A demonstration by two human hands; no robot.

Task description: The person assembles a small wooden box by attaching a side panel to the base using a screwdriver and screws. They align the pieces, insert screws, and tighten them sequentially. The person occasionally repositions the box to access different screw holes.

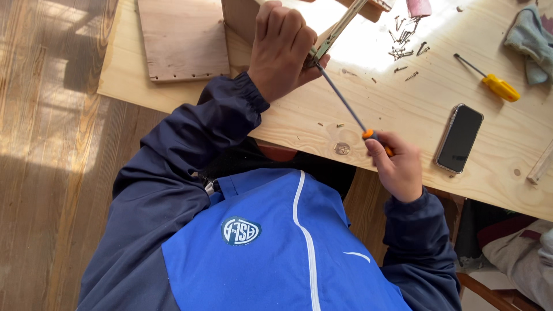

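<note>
My left hand (281,49) grips a narrow metal rail (341,27) that runs up and right over the pale wooden table (403,109). My right hand (398,167) holds the orange handle of a long screwdriver (344,101). Its grey shaft points up and left, and the tip meets the rail right beside my left fingers. Both arms wear dark blue sleeves.
A brown wooden board (183,37) with holes along one edge lies at the table's far left. A pile of loose screws (406,40), a yellow-handled screwdriver (488,79), a phone (459,138) and a grey cloth (530,43) lie to the right. Wooden floor (52,144) is on the left.
</note>
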